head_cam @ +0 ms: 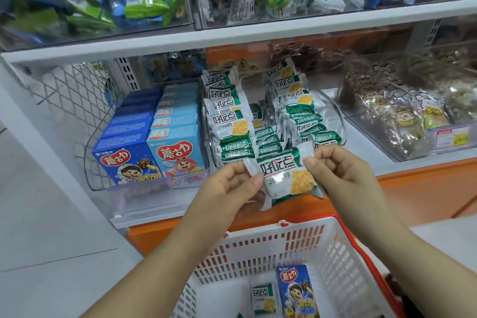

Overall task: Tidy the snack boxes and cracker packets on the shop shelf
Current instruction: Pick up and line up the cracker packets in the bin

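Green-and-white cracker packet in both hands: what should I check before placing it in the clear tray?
1. Grip: left hand and right hand pinch opposite end seals of the green-and-white cracker packet: ok.
2. Wrapper intact: front looks whole, back hidden: cannot tell.
3. Room in the clear plastic tray: middle row sits lower than its neighbours: ok.
4. Rows uniform: right-row packets lie tilted, facing mixed ways: not ok.
5. White plastic basket emptied: a second cracker packet and a blue snack box remain: not ok.
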Demonstrator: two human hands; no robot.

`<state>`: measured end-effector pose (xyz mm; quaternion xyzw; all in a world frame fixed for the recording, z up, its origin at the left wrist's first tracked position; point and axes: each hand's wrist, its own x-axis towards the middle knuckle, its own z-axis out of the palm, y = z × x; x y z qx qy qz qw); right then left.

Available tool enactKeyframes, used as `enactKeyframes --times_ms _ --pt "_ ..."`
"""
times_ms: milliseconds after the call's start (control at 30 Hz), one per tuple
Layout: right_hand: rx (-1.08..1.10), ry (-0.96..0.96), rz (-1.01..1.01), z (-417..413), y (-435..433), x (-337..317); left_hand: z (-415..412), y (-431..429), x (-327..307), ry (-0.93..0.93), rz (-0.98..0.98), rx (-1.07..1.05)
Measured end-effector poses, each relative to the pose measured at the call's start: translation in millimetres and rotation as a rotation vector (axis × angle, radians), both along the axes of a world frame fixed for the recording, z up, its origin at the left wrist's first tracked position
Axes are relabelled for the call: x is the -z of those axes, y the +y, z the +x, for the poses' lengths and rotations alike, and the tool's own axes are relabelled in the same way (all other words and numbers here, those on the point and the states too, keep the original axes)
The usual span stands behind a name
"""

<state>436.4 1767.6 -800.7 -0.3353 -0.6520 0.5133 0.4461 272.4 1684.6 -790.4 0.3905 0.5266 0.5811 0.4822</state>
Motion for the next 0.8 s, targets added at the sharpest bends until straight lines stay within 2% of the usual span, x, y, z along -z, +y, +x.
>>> enactKeyframes --times_ms 133,267,367,500,667,800 --pt "-0.044 0.05 -0.11 1.5 2.5 1.6 -1.0 -0.7 3.2 -0.148 -0.072 0.019" --pt "-0.191 0.088 -0.284 6.9 9.6 1.4 -8.9 1.9 3.1 -0.069 -0.076 -0.013" --pt "-0.217 0.107 -0.346 9.7 13.2 -0.2 -13.6 4.4 1.1 0.005 -0.058 0.005" --pt "-0.2 0.106 -0.384 8.4 11.3 -1.6 -17.6 5.6 1.7 0.011 -0.077 -0.035" --pt "-0.181 0.016 -0.403 5.5 12.4 3.0 -19.9 4.6 5.1 -0.152 -0.128 -0.044" --pt "-0.187 0.003 -0.426 4.2 10.4 4.7 -19.0 3.8 6.6 -0.124 -0.12 -0.029"
